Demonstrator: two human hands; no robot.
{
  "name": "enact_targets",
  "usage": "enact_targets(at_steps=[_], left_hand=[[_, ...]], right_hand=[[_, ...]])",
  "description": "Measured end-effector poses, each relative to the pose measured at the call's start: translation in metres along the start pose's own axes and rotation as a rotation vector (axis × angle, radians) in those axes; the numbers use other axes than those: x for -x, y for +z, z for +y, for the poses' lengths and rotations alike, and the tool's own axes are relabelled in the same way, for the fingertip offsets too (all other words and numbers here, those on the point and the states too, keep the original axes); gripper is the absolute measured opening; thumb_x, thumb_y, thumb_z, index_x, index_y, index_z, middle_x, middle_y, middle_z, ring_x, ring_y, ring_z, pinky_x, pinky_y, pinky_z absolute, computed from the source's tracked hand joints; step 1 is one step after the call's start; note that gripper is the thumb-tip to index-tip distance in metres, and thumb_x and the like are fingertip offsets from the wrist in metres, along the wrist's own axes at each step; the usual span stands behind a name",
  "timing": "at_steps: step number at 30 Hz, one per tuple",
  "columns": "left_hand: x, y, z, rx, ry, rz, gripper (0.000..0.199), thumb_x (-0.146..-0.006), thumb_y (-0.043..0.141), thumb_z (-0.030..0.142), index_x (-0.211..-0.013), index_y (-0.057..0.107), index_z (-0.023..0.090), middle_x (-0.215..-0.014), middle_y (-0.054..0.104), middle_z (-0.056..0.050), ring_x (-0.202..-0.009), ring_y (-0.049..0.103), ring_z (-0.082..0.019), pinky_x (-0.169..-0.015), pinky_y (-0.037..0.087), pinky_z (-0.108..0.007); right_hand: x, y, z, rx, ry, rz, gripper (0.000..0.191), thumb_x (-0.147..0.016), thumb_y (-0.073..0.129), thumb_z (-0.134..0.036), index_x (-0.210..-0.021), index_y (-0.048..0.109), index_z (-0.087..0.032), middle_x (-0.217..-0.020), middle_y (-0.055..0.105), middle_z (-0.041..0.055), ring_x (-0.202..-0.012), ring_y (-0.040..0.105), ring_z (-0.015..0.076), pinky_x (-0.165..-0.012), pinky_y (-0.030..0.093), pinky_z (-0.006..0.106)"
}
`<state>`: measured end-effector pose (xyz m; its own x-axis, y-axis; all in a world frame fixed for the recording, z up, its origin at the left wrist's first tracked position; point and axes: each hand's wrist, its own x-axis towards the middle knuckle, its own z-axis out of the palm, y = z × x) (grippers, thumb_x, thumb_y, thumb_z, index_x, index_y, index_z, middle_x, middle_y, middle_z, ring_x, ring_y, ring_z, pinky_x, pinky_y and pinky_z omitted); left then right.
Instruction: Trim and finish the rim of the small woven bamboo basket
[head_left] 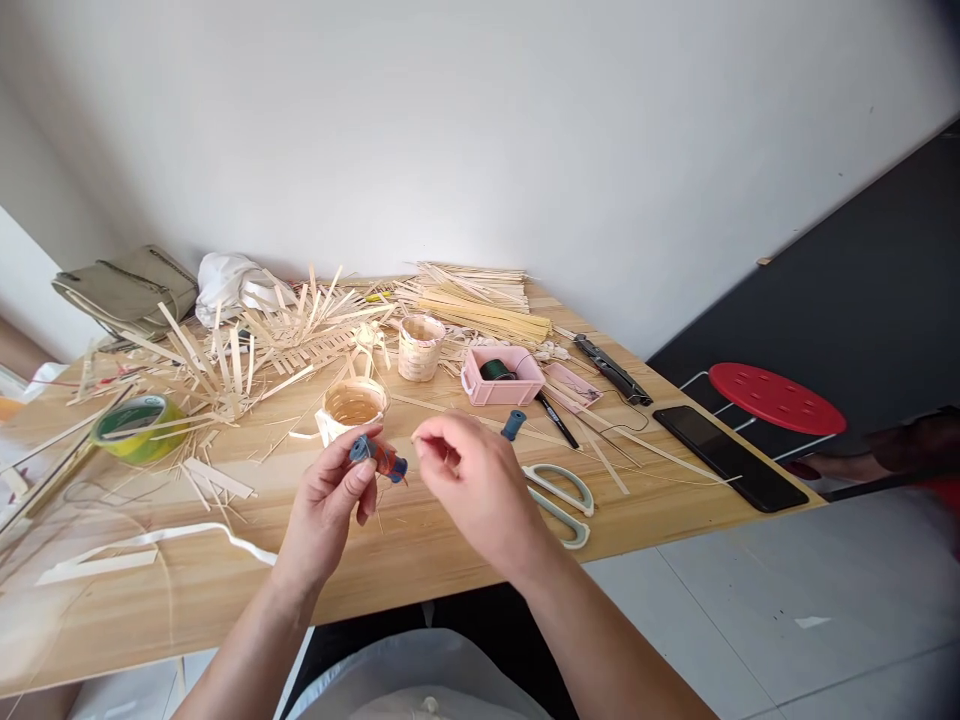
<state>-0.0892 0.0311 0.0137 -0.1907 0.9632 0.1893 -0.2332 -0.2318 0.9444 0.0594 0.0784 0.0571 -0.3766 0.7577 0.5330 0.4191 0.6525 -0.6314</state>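
Observation:
My left hand (326,495) grips a small thread spool (382,460) with blue ends and orange thread, tilted and held above the table's front part. Close by on its right, my right hand (472,485) is closed in a pinch; what sits between its fingertips is too small to make out. Behind my left hand stands a small woven basket (354,403). A second woven basket (421,348) is farther back. A blue spool (514,425) stands just beyond my right hand, and scissors (564,490) lie beside that hand, their blades hidden by it.
A pink crate (502,376) holds a dark green roll. Near it lie a black pen (559,422), a black-handled tool (613,370) and a phone (727,457). Loose wooden strips (255,350) and a tape roll (139,428) cover the left. A red stool (778,398) stands right.

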Motion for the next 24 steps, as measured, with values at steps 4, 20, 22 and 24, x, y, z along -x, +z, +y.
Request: enact_targets(at_steps=[4,20,22,24], left_hand=[[-0.002,-0.005,-0.004,0.007,0.008,0.000,0.031,-0.079,0.063,0.030,-0.110,0.061,0.025,-0.083,0.061,-0.002,-0.046,0.043,-0.003,-0.040,0.036,-0.014],[0.001,-0.006,-0.004,0.093,-0.110,-0.121,0.031,-0.079,0.063,0.031,-0.110,0.061,0.027,-0.083,0.062,-0.001,-0.043,0.043,-0.001,-0.039,0.034,-0.012],[0.001,-0.003,-0.002,0.205,-0.160,-0.131,0.029,-0.079,0.064,0.031,-0.107,0.061,0.027,-0.080,0.062,-0.001,-0.039,0.040,0.001,-0.037,0.029,-0.010],[0.002,-0.001,0.000,0.316,-0.198,-0.149,0.023,-0.080,0.063,0.030,-0.102,0.060,0.027,-0.078,0.062,-0.001,-0.037,0.037,0.002,-0.036,0.027,-0.009]], right_hand=[[-0.001,-0.005,-0.001,-0.174,0.111,-0.099,0.011,-0.081,0.052,-0.012,-0.073,0.059,-0.017,-0.062,0.056,-0.0029,-0.053,0.049,0.0091,-0.051,0.037,0.019],[-0.002,-0.002,0.004,-0.451,0.404,-0.201,0.005,-0.076,0.049,-0.018,-0.072,0.052,-0.019,-0.048,0.052,-0.0044,-0.044,0.047,0.0099,-0.045,0.035,0.020],[-0.004,-0.003,0.006,-0.727,0.540,-0.282,0.007,-0.077,0.047,-0.025,-0.075,0.049,-0.019,-0.055,0.056,-0.0034,-0.043,0.047,0.0088,-0.040,0.033,0.019],[-0.004,0.000,0.008,-0.906,0.585,-0.266,0.011,-0.077,0.049,-0.029,-0.074,0.047,-0.018,-0.071,0.060,-0.0002,-0.048,0.050,0.0080,-0.041,0.033,0.018]])
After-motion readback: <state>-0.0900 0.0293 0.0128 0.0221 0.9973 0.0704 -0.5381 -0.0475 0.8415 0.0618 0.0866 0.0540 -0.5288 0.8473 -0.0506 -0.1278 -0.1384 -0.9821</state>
